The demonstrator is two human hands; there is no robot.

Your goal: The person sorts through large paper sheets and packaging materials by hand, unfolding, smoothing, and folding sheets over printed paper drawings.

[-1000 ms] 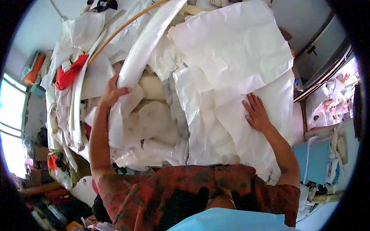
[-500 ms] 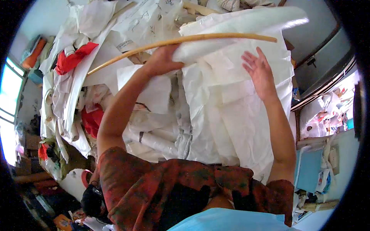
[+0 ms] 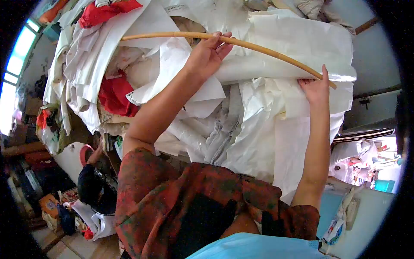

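The left hand [image 3: 206, 57] pinches a curved tan wooden rod [image 3: 267, 51]; whether the right hand [image 3: 315, 90], near its right end, grips it is unclear.

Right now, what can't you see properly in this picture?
In the head view:
Wooden pole: its picture-left end may be hidden behind the white sheet.
Dark marks beside the lower red cloth: too small to read.
Blue mask: cut off by the bottom edge.

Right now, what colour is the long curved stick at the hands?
The stick is yellowish tan; it shows best in the head view.
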